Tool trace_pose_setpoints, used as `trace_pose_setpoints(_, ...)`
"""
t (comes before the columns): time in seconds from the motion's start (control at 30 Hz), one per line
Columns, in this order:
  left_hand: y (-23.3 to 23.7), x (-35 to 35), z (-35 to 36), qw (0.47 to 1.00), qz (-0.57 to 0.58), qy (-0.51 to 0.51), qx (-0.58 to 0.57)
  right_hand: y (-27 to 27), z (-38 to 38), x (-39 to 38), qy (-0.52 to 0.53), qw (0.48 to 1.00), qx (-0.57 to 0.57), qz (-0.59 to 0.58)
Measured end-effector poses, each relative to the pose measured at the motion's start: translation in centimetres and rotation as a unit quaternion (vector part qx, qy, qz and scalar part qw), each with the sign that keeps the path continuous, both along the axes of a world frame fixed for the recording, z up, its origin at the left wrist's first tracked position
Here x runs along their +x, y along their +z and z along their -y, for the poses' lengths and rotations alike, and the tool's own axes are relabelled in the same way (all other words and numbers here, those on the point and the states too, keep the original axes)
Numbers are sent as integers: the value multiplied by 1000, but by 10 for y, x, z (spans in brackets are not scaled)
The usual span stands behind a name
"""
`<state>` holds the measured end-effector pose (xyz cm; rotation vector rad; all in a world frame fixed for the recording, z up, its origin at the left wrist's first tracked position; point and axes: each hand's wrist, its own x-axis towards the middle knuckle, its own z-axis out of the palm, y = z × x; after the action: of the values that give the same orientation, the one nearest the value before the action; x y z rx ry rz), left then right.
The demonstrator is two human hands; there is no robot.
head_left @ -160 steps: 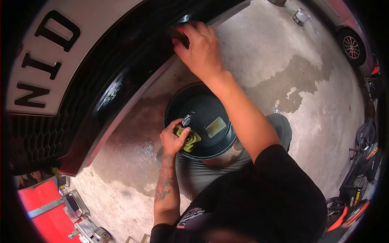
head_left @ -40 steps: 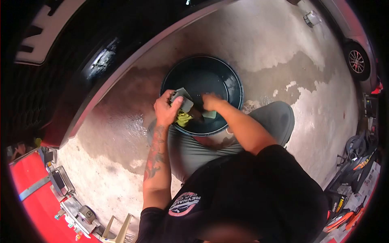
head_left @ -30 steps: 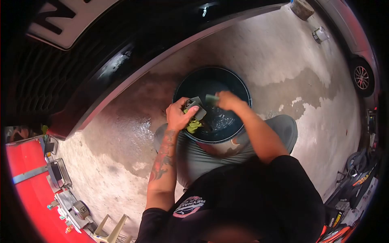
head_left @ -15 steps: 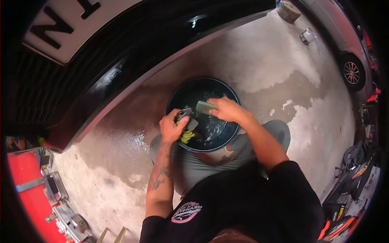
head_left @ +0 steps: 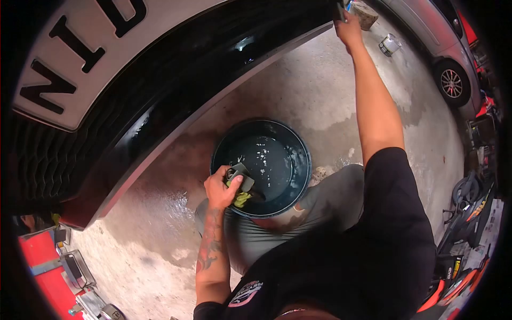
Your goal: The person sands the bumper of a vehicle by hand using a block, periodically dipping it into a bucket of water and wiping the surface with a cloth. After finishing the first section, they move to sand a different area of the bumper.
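A dark round basin (head_left: pixel 306 184) with water in it stands on the floor before my knees. Over its left rim my left hand (head_left: pixel 220 188) is closed round a grey block (head_left: pixel 242 176) and a yellow-green cloth (head_left: pixel 241 199). Far up and to the right, my right hand (head_left: pixel 349 29) is at the end of the black car bumper (head_left: pixel 213 58). Its fingers are closed on a flat piece (head_left: pixel 340 12), partly hidden and dark at the bumper's edge. Water drops show on the basin's surface.
A licence plate (head_left: pixel 69 58) is on the bumper at the upper left. A tin (head_left: pixel 390 45) and a stone block (head_left: pixel 365 16) stand at the upper right, near a silver car (head_left: pixel 426 26). Tools (head_left: pixel 464 229) lie at the right, and red cases (head_left: pixel 42 250) at the left.
My right hand has moved from over the basin up to the bumper's far end, with the flat green piece. My left hand stays at the basin's left side, still holding the block and cloth.
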<state>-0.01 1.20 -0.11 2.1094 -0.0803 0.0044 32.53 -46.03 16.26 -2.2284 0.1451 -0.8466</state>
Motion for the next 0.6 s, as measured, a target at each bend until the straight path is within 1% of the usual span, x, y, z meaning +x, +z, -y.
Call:
trace_pose_setpoints(0.07,2,1,2,1000,-2,2,0,-19,-25,4,-44,996,-69,38)
trace_pose_setpoints(0.13,2,0,1,1000,-7,3,3,-44,-74,-6,-49,987,-85,130)
trace_pose_setpoints(0.2,1,1,1,1000,-10,-5,9,-35,-157,-70,17,987,-76,143)
trace_pose_setpoints(0.23,2,0,0,1000,-12,-4,16,-37,-204,-97,32,986,-79,141)
trace_pose_setpoints(0.27,2,-1,0,1000,-14,-4,22,-22,-262,-144,58,992,-43,108)
trace_pose_setpoints(0.3,2,-1,1,1000,-14,-4,28,-1,-311,-190,123,989,-79,26)
trace_pose_setpoints(0.33,10,-4,4,999,-23,-1,39,-4,-359,-217,217,975,-28,35)
trace_pose_setpoints(0.37,24,-7,8,998,-32,2,52,-6,-407,-243,309,950,28,36)
trace_pose_setpoints(0.4,32,-8,10,997,-38,7,63,1,-443,-270,319,945,-10,67)
trace_pose_setpoints(0.43,15,-4,7,1000,-15,0,-5,-7,-488,-284,359,929,23,80)
trace_pose_setpoints(0.5,15,-3,9,1000,0,3,3,1,-530,-313,376,922,-39,83)
trace_pose_setpoints(0.6,7,-3,7,999,-6,8,35,3,-516,-317,460,887,-11,34)
